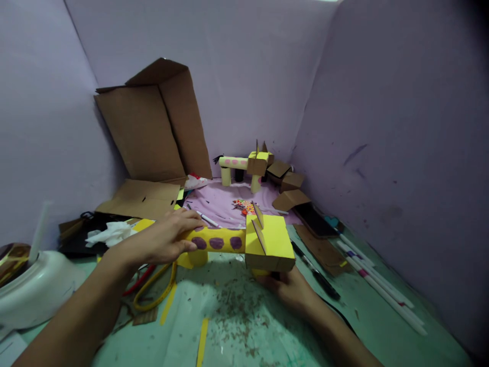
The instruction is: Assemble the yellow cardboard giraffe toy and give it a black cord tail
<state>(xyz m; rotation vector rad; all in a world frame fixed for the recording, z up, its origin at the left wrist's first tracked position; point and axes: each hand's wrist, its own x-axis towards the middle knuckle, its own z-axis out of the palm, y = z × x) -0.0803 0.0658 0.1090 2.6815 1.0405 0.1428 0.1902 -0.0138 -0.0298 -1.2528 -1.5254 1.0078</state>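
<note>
Two hands are on a yellow toy that has big purple spots and sits right in front of you, above the green table cover. Your left hand grasps the back end of its tube, with the thumb on the near side and the fingers bent close together over the top. Your right hand is under the yellow box part, touching the toy low down by its front leg. The toy hides most of those fingers, so you cannot tell how tightly they are closed.

Two brown bits of card stick up from the box part. Farther back, on a pink cloth, stands another spotted toy, with a black tail. A small pile of colorful bits lies between the two toys.

By your right arm, a black pen lies slanted. Past it are a brown card strip, a dark phone and white pens with pink and blue bands; any words on them are too small to read. Yellow-handled scissors are near your left arm, with a white tub farther left. A big cardboard box leans on the back wall.
</note>
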